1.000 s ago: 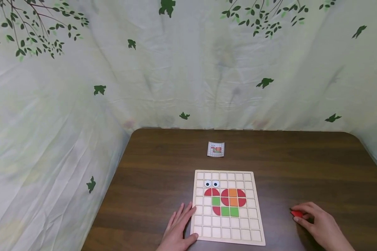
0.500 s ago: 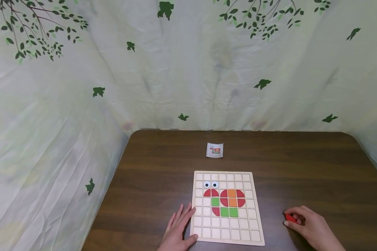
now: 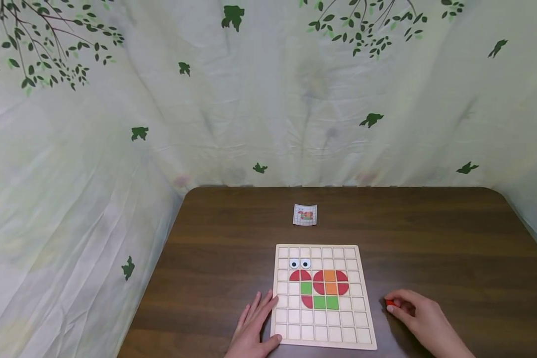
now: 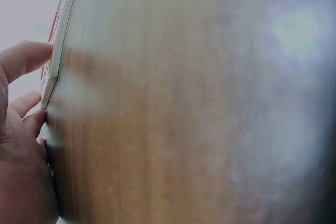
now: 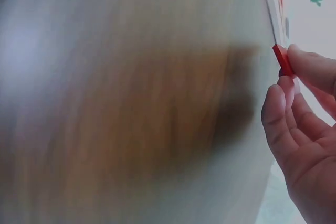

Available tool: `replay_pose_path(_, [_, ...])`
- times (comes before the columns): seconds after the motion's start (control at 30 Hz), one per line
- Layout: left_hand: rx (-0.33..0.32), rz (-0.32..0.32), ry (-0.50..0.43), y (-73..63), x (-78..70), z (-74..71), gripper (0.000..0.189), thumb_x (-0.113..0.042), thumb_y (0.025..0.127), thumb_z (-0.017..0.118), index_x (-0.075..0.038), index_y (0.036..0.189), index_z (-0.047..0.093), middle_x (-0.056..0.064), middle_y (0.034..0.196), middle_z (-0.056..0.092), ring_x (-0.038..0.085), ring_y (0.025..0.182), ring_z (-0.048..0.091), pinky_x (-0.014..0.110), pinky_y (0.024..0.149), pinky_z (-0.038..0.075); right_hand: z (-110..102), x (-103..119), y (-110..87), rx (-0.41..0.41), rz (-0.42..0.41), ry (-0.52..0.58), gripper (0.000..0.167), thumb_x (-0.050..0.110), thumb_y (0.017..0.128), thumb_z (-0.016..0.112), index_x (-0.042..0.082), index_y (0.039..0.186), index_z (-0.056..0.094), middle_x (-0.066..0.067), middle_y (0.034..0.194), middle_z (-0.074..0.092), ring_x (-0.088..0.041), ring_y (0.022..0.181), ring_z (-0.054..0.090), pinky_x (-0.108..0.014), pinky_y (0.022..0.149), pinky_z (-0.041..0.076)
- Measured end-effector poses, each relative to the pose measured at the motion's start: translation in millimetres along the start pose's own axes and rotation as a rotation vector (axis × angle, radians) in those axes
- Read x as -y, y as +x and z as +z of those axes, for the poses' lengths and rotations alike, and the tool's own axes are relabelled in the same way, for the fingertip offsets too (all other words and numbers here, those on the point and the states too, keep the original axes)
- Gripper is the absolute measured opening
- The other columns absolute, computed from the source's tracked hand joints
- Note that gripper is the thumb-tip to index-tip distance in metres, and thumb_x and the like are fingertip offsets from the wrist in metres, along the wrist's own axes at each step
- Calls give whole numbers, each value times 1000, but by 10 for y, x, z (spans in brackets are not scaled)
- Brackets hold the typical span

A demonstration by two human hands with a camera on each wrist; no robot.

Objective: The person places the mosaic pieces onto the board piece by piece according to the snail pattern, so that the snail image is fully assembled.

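Observation:
A pale wooden grid board lies on the table, bearing a pattern of red curved tiles, green squares, orange squares and two eye tiles. My left hand rests along the board's left edge, thumb on its lower left corner and fingers extended. Right of the board, my right hand pinches a small red tile between thumb and fingertips, just above the table. The tile's full outline is partly hidden by the fingers.
A small card printed with a similar picture on a grid lies behind the board. The brown table reaches back to a hanging cloth with leaf prints.
My right hand has moved left toward the board with the red tile pinched in it. My left hand stays in place on the board's edge. The head view has shifted slightly.

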State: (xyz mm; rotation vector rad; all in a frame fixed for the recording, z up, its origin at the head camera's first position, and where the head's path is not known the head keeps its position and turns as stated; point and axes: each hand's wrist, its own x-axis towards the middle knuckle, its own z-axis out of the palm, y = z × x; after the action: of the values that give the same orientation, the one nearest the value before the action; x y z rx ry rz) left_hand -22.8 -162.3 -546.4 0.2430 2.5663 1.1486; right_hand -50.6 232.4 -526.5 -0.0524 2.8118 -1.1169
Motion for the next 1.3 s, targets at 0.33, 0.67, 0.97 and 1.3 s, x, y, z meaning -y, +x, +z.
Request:
replay_pose_path(0.33, [-29,30,5,-13,30,21,77,-28,83,72,-26,152,39,-5,160,28,29,149,11,44,107,0,234,340,57,29,55,92,21,13,82,79,21,98,69,9,81,60,-10,73,54,-22,66,49])
replay_pose_path(0.67, [-39,41,10,-23,43,33,77,-29,83,72,-27,152,39,-6,160,28,29,149,11,40,107,-1,462,522,123,14,-97,94,23,10,82,79,27,96,72,17,81,60,-5,72,53,-22,66,48])
replay_pose_path(0.97, [-40,47,32,-19,36,19,77,-30,83,72,-26,152,39,-6,160,28,29,149,12,42,108,1,525,619,209,52,-35,108,26,8,81,80,27,97,74,14,85,58,-9,76,52,-22,67,48])
replay_pose_path(1.3, [-40,47,31,-31,25,19,77,-30,83,72,-25,152,38,-7,160,27,29,149,12,42,107,0,534,556,255,89,-241,32,24,6,80,80,27,87,71,17,85,56,-3,73,49,-22,64,46])
